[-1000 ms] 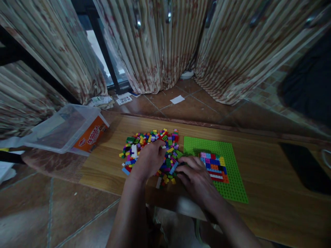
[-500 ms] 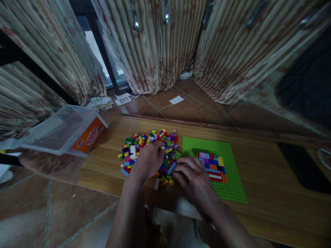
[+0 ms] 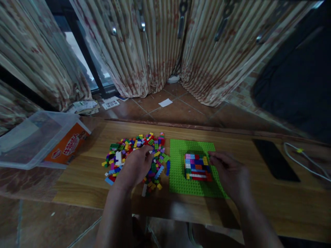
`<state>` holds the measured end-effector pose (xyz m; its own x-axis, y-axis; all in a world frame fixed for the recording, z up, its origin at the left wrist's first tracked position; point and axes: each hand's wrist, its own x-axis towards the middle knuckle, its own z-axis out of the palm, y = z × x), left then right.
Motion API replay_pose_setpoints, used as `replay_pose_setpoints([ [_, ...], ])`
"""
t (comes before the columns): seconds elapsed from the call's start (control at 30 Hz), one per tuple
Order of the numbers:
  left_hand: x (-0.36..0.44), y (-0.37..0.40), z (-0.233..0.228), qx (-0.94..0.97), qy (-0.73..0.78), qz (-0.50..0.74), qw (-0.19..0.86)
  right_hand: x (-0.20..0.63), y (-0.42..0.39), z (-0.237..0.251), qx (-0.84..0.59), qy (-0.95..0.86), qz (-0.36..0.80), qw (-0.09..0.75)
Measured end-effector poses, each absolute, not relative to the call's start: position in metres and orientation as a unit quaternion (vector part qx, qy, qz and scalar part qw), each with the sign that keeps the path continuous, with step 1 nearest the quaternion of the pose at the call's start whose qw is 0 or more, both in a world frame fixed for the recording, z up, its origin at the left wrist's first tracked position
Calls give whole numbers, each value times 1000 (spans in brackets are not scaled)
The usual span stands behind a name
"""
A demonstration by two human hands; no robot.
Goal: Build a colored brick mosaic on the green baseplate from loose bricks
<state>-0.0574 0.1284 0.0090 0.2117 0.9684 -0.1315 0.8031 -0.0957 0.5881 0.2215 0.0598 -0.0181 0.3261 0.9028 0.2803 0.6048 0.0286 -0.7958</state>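
Observation:
My left hand [image 3: 137, 164] is over the pile of small coloured bricks [image 3: 157, 156], its fingers pinched together. Whatever is between those fingertips, if anything, is too small to make out. To the right lies a green baseplate [image 3: 177, 182] with a flat block of multicoloured bricks [image 3: 198, 167] built on it. My right hand [image 3: 231, 175] is above the plate's right edge, beside the block, with thumb and fingers closed together. I cannot make out what its fingertips hold. A dark blue brick [image 3: 168, 168] rests between the pile and the plate.
A clear plastic box [image 3: 38, 137] with an orange label stands at the wooden table's left end. On the right are a black phone-like slab [image 3: 275, 160] and a white cable [image 3: 306, 162]. Papers [image 3: 111, 103] lie on the tiled floor below the curtains [image 3: 129, 62].
My right hand has moved rightward from the pile, across the baseplate to its right edge. My left hand has stayed over the pile. The view has turned somewhat to the right.

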Motion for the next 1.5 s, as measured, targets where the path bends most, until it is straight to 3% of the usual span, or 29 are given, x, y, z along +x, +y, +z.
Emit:
replay_pose_setpoints([
  [0.67, -59, 128, 9, 725, 606, 158, 287, 201, 67, -31, -734, -565, 68, 370],
  [1.13, -60, 127, 13, 723, 609, 147, 290, 216, 61, -26, -769, -503, 150, 365],
  [1.5, -59, 127, 13, 728, 608, 144, 284, 218, 71, -34, -747, -543, 111, 367],
])
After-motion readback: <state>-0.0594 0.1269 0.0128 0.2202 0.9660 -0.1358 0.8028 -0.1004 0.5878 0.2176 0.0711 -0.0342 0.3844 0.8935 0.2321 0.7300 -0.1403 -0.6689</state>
